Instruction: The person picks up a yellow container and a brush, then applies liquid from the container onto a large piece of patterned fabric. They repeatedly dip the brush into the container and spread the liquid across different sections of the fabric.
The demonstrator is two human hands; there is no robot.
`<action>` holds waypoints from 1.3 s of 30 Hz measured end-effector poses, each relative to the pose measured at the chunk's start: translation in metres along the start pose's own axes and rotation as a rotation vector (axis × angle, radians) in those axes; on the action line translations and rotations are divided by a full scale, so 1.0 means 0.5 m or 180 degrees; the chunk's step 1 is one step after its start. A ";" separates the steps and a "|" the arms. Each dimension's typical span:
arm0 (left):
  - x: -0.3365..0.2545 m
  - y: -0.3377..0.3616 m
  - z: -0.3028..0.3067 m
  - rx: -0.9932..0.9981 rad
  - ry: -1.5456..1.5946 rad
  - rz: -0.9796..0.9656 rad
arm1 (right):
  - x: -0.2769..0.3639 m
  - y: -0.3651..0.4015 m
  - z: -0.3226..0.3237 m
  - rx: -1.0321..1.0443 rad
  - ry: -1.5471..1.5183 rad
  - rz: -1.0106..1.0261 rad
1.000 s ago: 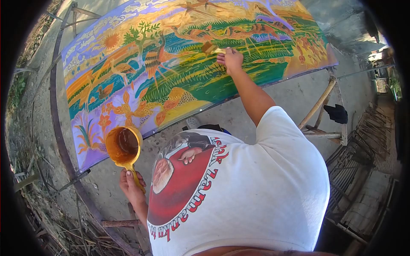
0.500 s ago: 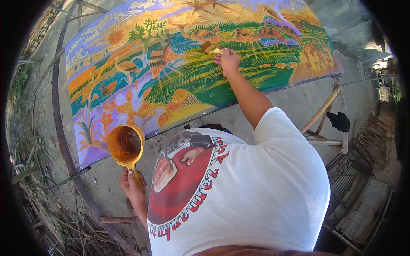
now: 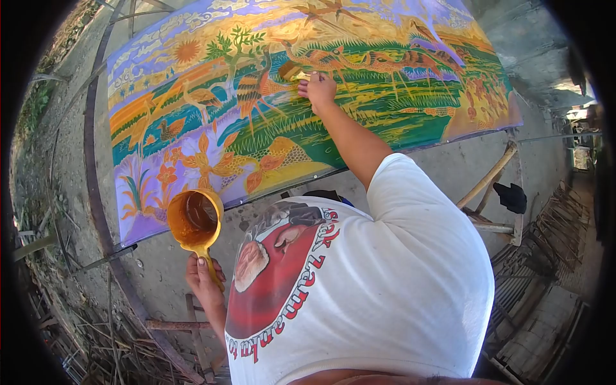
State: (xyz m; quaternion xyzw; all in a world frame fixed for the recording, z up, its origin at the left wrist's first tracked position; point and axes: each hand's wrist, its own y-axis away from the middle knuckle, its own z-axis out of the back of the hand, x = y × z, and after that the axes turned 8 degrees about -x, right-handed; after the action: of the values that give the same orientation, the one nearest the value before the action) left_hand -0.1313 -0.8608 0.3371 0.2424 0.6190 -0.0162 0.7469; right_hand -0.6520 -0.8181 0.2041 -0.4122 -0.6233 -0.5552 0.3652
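Observation:
My left hand [image 3: 204, 274] is closed round the handle of a yellow plastic dipper [image 3: 182, 226], held upright below the cloth's near left edge. Brown liquid [image 3: 197, 212] shows inside it. Farther out, my right hand [image 3: 318, 91] grips a flat brush [image 3: 290, 70], its brown bristles pointing left and low over the painted cloth [image 3: 282, 133]. The brush overlaps the green and blue area between the orange long-legged birds [image 3: 319, 59]. Its handle is mostly hidden by my fingers.
Wooden poles [image 3: 491, 170] stand at the cloth's right corner, with a dark cloth [image 3: 511, 197] hanging there. A long beam [image 3: 96, 186] runs along the left side. Sticks [image 3: 96, 333] lie at lower left, and more bamboo and wood [image 3: 558, 237] is stacked at right.
My right hand has moved left across the cloth with the brush, toward the standing bird. My left hand still holds the dipper in nearly the same place; the view has shifted slightly.

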 end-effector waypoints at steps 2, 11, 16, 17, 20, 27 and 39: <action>0.006 -0.001 -0.001 -0.0025 -0.0040 0.0026 | 0.008 0.033 -0.032 0.0410 0.0037 -0.0078; 0.007 0.018 -0.004 -0.0188 0.0004 0.0017 | 0.005 -0.010 -0.013 0.0192 0.0068 0.0212; 0.004 0.027 -0.004 -0.0147 -0.0035 -0.0016 | 0.022 -0.028 -0.001 0.0172 0.0066 0.0096; 0.004 0.029 -0.005 -0.0163 -0.0030 -0.0020 | 0.020 -0.033 0.000 0.0189 0.0067 0.0096; 0.000 0.032 -0.007 -0.0228 0.0000 -0.0003 | 0.011 -0.031 0.000 0.0059 -0.0095 0.0055; 0.002 0.031 -0.002 -0.0235 -0.0029 0.0009 | 0.009 -0.050 -0.015 0.0057 -0.0066 0.0185; 0.003 0.023 -0.013 -0.0140 -0.0011 0.0007 | 0.003 -0.064 -0.100 -0.0245 -0.0194 0.0152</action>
State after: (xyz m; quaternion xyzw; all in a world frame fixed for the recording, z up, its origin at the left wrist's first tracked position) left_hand -0.1334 -0.8478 0.3390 0.2266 0.6175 -0.0022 0.7532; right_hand -0.6820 -0.8691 0.1989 -0.4574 -0.6023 -0.5571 0.3430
